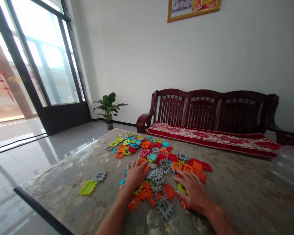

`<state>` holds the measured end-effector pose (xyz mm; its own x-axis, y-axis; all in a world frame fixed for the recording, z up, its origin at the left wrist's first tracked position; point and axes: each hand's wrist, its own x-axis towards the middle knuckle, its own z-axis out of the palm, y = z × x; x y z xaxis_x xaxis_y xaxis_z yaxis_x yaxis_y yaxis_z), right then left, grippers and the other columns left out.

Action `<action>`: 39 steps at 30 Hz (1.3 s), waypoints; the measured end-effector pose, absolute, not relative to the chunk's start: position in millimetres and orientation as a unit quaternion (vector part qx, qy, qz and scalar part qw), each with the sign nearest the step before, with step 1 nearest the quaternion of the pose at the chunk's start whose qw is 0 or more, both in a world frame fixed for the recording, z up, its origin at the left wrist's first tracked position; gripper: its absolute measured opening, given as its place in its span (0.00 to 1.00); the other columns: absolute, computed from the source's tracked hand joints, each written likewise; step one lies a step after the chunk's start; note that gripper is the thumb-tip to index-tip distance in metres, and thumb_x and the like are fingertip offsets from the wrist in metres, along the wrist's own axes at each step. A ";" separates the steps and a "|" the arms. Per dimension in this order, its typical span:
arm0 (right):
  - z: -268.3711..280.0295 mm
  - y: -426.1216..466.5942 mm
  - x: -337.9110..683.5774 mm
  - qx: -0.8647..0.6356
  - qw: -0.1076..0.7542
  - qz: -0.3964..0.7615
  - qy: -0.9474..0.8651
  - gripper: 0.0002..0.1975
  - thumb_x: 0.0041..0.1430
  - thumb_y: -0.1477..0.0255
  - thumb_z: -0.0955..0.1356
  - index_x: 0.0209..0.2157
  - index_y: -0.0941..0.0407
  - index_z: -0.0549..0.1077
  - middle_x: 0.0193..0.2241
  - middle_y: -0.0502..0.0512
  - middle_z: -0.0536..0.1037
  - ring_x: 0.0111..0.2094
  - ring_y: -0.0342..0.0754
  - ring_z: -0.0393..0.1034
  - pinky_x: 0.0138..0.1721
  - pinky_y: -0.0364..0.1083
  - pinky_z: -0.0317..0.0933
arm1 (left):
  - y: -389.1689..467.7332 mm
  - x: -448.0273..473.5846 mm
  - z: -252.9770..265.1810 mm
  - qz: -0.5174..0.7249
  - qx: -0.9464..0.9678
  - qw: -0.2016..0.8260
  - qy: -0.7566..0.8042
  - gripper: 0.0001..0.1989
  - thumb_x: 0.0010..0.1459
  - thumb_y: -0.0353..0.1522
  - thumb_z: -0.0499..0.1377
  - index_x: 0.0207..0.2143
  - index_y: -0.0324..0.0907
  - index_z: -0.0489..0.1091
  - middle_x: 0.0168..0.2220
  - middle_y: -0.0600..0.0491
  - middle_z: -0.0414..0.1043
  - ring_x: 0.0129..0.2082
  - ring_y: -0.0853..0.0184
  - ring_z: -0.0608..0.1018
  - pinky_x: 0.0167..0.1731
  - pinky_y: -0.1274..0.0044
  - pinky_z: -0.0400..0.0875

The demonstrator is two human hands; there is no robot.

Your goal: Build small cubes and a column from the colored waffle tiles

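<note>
Your right hand (193, 191) lies with fingers loosely spread, a lime-green notched tile (181, 187) showing between thumb and forefinger; whether your left hand (136, 173) grips the orange piece (147, 168) at its fingertips, I cannot tell. Gray interlocking plastic tiles (156, 175) heap between your hands, multicolored tiles (152, 157) spread beyond them

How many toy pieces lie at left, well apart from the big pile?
2: a lime green piece and, just beyond it, a gray piece, both left of the left hand. Another could be hidden underneath.
</note>
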<state>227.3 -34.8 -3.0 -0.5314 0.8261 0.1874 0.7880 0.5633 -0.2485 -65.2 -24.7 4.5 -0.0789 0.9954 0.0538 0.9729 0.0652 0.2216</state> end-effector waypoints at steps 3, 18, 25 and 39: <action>-4.2 -29.2 239.9 -0.484 0.152 0.048 -0.861 0.21 0.56 0.63 0.65 0.52 0.47 0.74 0.61 0.53 0.68 0.61 0.56 0.60 0.63 0.60 0.46 | -25.7 -45.6 1.7 0.109 0.686 0.052 0.718 0.25 0.63 0.47 0.48 0.60 0.56 0.66 0.68 0.45 0.54 0.66 0.49 0.59 0.61 0.47 0.48; 5.4 -38.4 221.2 -0.492 0.218 0.008 -0.843 0.22 0.61 0.63 0.62 0.55 0.51 0.72 0.60 0.55 0.69 0.61 0.56 0.60 0.63 0.58 0.50 | -16.7 71.8 -0.4 0.158 0.678 0.133 0.706 0.29 0.61 0.40 0.49 0.65 0.48 0.59 0.69 0.41 0.51 0.68 0.48 0.54 0.63 0.50 0.45; -6.4 -39.4 222.1 -0.498 0.157 0.044 -0.852 0.26 0.63 0.56 0.62 0.59 0.51 0.68 0.61 0.55 0.68 0.62 0.56 0.59 0.64 0.59 0.47 | -24.8 -29.6 22.7 0.127 0.700 0.091 0.697 0.28 0.62 0.43 0.49 0.65 0.53 0.58 0.70 0.51 0.48 0.70 0.52 0.46 0.65 0.55 0.43; -14.9 -25.5 228.6 -0.493 0.203 0.005 -0.846 0.21 0.63 0.61 0.62 0.54 0.50 0.73 0.55 0.56 0.74 0.56 0.55 0.66 0.61 0.58 0.54 | -59.4 -179.4 -11.2 0.040 0.525 0.029 0.850 0.33 0.64 0.50 0.38 0.66 0.50 0.57 0.69 0.41 0.50 0.68 0.46 0.52 0.62 0.52 0.48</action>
<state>228.6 -25.5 -14.9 -0.4318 0.8357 0.3392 0.8321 0.5143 -0.2078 -179.4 -59.4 -11.2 -0.4470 0.8945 -0.0075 0.8898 0.4454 0.0994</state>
